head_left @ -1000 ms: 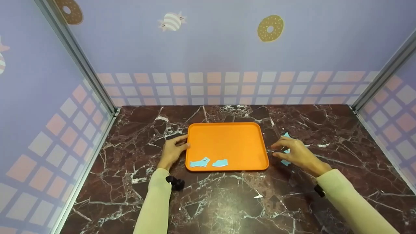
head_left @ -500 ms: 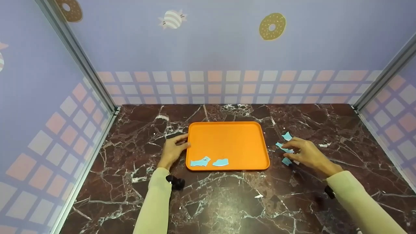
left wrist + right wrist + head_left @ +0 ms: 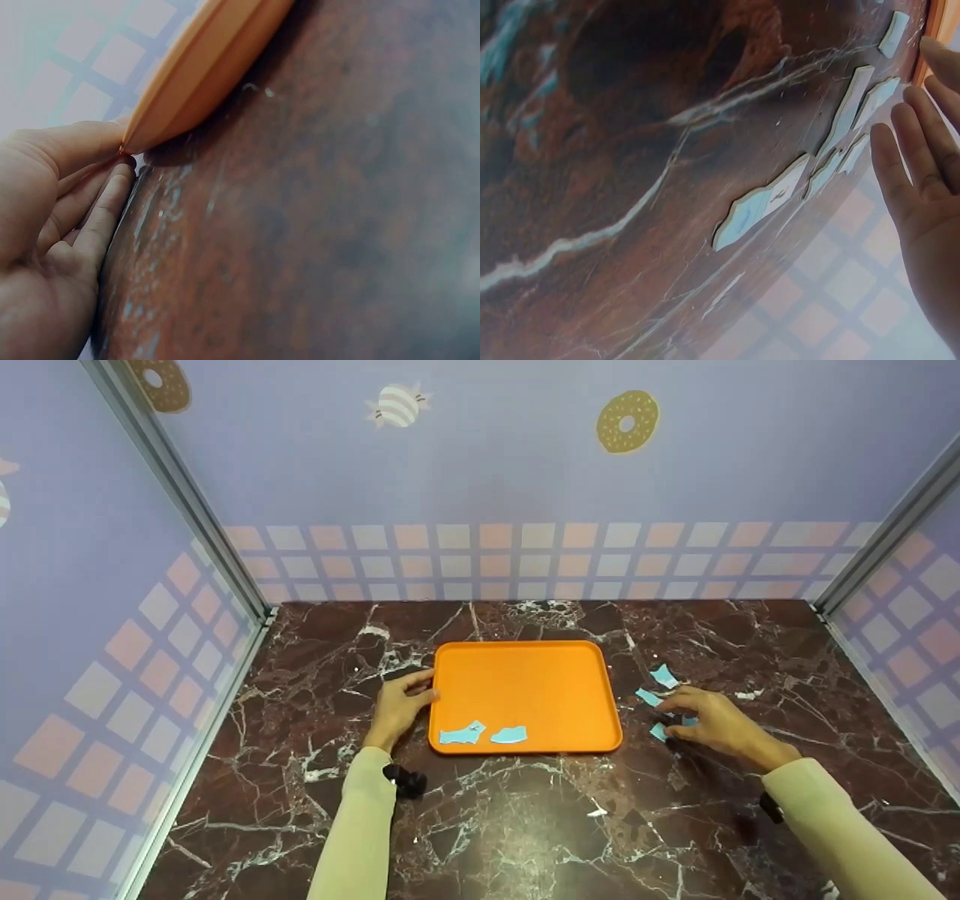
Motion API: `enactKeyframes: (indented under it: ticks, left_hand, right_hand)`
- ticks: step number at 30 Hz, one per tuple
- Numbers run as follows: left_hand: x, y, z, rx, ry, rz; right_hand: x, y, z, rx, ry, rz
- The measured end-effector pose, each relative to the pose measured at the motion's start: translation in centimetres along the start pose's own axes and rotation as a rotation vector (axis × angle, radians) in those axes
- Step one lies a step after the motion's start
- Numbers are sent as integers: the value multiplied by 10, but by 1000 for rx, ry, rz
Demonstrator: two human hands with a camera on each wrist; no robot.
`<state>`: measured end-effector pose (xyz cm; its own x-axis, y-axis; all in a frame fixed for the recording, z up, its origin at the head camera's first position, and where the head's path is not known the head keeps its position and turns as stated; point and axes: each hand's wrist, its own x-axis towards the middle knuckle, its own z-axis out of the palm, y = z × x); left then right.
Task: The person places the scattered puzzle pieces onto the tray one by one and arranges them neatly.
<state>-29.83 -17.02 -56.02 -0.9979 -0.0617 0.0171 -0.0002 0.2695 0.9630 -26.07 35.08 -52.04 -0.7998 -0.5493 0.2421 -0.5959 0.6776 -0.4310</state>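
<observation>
An orange tray (image 3: 525,682) lies flat on the table. My left hand (image 3: 397,709) pinches its left rim, thumb on top and fingers below, in the left wrist view. Two flat light-blue pieces with irregular edges, like puzzle pieces, rest near the tray's front: a left one (image 3: 460,734) and a right one (image 3: 509,735). Several similar pieces lie right of the tray, including a far piece (image 3: 664,676) and a near piece (image 3: 658,731). Over them hovers my right hand (image 3: 720,727), fingers apart and holding nothing. It partly hides some pieces; a long one (image 3: 761,202) shows in the right wrist view.
The dark marbled table (image 3: 495,825) has white veins. A patterned back wall (image 3: 480,472) stands behind it, with side walls at left and right. A small white scrap or mark (image 3: 597,813) shows in front of the tray.
My right hand has moved right, from beside the tray's right edge to over the loose pieces, uncovering some of them. My left hand and the tray pieces stay put.
</observation>
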Motion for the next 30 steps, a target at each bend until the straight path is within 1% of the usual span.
enactKeyframes:
  ticks: [5, 8, 15, 20, 24, 30]
  left_hand:
    - [0, 1, -1, -1, -3, -12]
    - [-1, 1, -1, -4, -5, -20]
    - [-2, 2, -1, -2, -9, -18]
    - [-2, 2, -1, 2, -13, -3]
    - [-1, 1, 0, -2, -8, 2]
    - [0, 0, 0, -9, -10, -3]
  right_hand:
    - [-3, 0, -2, 30, -91, 41]
    - [-3, 1, -2, 24, -116, 26]
    - [0, 3, 0, -10, -117, -67]
    - [1, 4, 2, 1, -101, -88]
    - [1, 5, 6, 4, -80, -75]
    - [0, 3, 8, 4, -91, 10]
